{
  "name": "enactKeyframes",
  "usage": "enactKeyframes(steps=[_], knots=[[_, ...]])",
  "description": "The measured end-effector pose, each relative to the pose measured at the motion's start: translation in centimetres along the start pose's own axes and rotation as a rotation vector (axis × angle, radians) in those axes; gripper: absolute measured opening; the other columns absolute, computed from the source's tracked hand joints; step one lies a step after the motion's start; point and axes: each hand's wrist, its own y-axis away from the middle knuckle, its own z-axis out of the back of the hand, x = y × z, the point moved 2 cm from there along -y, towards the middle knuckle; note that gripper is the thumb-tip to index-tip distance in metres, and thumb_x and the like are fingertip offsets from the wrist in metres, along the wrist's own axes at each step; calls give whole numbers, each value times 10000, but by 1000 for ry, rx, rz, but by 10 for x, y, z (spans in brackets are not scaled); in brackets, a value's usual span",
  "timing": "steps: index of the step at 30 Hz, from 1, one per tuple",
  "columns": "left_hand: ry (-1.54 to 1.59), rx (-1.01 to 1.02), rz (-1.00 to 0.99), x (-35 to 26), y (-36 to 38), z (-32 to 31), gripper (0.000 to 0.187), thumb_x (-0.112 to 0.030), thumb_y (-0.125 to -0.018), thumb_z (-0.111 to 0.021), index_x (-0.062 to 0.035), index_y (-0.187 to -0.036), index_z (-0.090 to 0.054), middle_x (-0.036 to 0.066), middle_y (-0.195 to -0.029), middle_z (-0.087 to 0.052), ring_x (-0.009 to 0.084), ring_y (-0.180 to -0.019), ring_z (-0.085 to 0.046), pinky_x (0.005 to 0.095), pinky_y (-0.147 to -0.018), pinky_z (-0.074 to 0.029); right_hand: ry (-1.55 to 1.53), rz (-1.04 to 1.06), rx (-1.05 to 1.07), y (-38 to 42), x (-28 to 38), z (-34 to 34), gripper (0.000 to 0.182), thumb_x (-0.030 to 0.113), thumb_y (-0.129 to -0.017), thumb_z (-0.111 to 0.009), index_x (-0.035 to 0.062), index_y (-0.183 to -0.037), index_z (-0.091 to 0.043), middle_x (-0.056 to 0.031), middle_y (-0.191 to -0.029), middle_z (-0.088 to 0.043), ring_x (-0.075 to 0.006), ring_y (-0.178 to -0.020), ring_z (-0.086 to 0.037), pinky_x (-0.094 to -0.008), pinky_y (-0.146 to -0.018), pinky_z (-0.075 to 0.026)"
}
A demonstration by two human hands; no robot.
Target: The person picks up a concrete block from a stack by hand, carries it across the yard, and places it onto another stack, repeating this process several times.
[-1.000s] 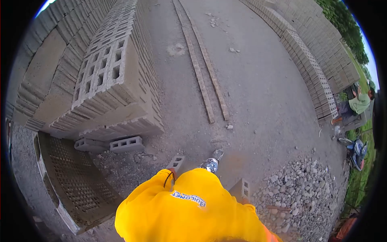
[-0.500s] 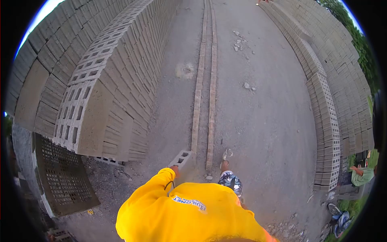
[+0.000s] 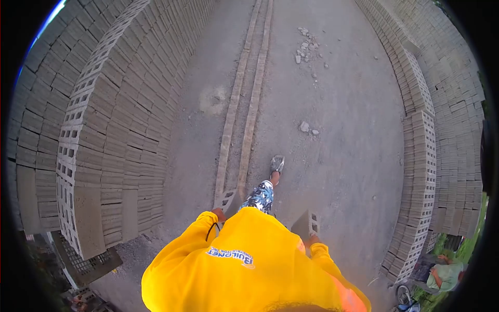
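While the left hand (image 3: pixel 220 214) holds a grey hollow concrete block (image 3: pixel 227 199), the right hand (image 3: pixel 313 239) holds another block (image 3: pixel 305 224). Fingers grip both.

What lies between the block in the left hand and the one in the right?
The head view shows patterned shorts, a yellow shirt and some ground between the left block and the right block.

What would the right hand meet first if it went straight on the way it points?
Past the hollow block in the right hand, the way looks free over the ground; loose stones lie farther on, roughly in line, but depth is unclear.
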Motion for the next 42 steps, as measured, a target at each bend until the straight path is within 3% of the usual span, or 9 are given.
enactKeyframes(steps=[5, 7, 8, 11, 15, 18, 21, 24, 42], knots=[[10, -98, 2, -80, -151, 51, 452, -389, -656, -723, -43, -943, -682, 201, -1010, -650, 332, -986, -623, 393, -819, -498, 82, 0, -3, -94, 34, 186, 929, 623, -716, -567, 80, -1416, -287, -114, -1430, -368, -274, -1320, -353, -462, -1108, -188], [39, -110, -72, -124, -167, 95, 318, -331, -681, -717, -56, -840, -702, 191, -914, -672, 325, -896, -654, 400, -730, -514, 92, 35, -39, -103, 54, 290, 733, 519, -792, -544, 83, -1357, -380, -158, -1383, -412, -306, -1302, -368, -434, -1072, -276], [84, -18, 0, -145, -168, 128, 579, -387, -581, -758, 0, -1000, -657, 236, -1030, -635, 328, -1003, -619, 390, -838, -508, 87, 55, -30, -100, 66, 321, 637, 466, -830, -533, 84, -1328, -427, -180, -1360, -434, -322, -1293, -376, -420, -1054, -319], [26, -85, -39, -205, -166, 228, 601, -373, -586, -733, 16, -1032, -630, 241, -1079, -616, 368, -1013, -601, 391, -849, -506, -1, 101, 2, -120, 108, 436, 804, 559, -754, -590, 53, -1348, -396, -203, -1375, -407, -325, -1295, -372, -377, -1056, -322], [69, -51, 55, -268, -209, 338, 683, -384, -659, -717, 2, -1191, -530, 202, -1210, -563, 340, -1155, -523, 419, -1010, -380, 54, 94, -127, -177, 173, 565, 808, 458, -713, -640, -11, -1327, -403, -228, -1343, -440, -337, -1278, -396, -376, -1057, -316], [161, -160, 124, -325, -247, 422, 650, -375, -670, -720, -12, -1180, -546, 186, -1222, -562, 325, -1172, -515, 434, -1042, -334, 30, 135, -116, -228, 225, 661, 895, 626, -649, -664, 7, -1269, -485, -216, -1340, -447, -343, -1257, -418, -371, -1031, -352], [109, -102, 113, -381, -286, 522, 643, -435, -698, -705, -5, -1154, -565, 196, -1159, -593, 367, -1076, -567, 404, -938, -445, 65, 142, -96, -282, 278, 767, 887, 619, -654, -661, 9, -1272, -481, -213, -1341, -446, -341, -1258, -418, -372, -1033, -350], [123, -108, 142, -432, -322, 626, 652, -366, -647, -721, -4, -1165, -563, 207, -1224, -553, 330, -1164, -519, 420, -1017, -373, 94, 146, -87, -317, 336, 877, 879, 612, -659, -658, 11, -1276, -477, -211, -1343, -446, -340, -1259, -417, -373, -1034, -347], [222, 0, 77, -672, -642, 1169, 653, -407, -603, -738, 2, -1097, -616, 217, -1178, -579, 349, -1094, -566, 383, -930, -446, 203, 152, -130, -478, 677, 1481, 832, 568, -691, -639, 26, -1295, -455, -195, -1351, -443, -332, -1265, -414, -381, -1045, -332]])
